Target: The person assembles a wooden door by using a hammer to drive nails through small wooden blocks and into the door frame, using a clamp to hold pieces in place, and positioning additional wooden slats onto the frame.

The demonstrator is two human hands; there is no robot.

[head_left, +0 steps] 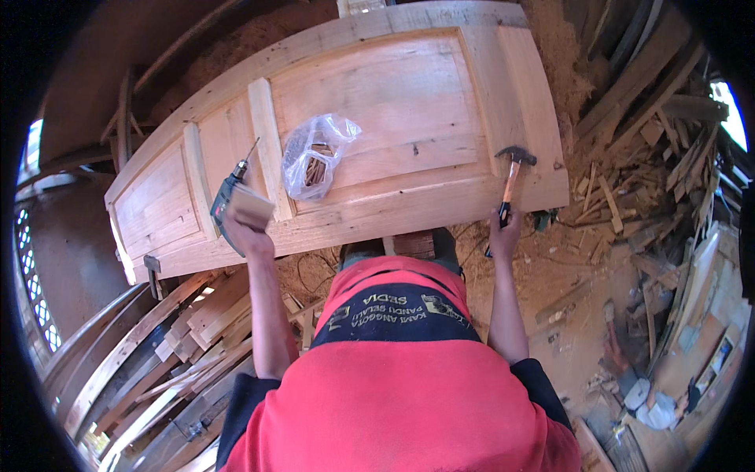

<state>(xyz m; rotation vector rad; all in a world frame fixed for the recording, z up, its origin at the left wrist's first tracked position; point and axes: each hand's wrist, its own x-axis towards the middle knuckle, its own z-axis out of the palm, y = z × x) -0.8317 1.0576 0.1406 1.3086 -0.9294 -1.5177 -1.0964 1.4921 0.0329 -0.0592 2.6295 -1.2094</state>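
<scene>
— Currently, what are the hands holding?
— The left hand [250,237] is clasping a wooden block [252,206]; the right hand [505,228] is gripping a hammer [511,182], fingers closed around its handle.
— Progress?
— The panelled door [377,86] is lying before the person, panels seated, so assembly is looking advanced. Loose wooden sticks [316,170] are sitting bagged on it, apparently unused. Whether joints are awaiting fixing, I cannot tell.

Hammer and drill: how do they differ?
The hammer is gripped in the right hand; the drill lies on the wooden panel. The hammer has a dark claw head; the drill has a greenish body and thin bit. Both have working ends toward the picture's top.
</scene>
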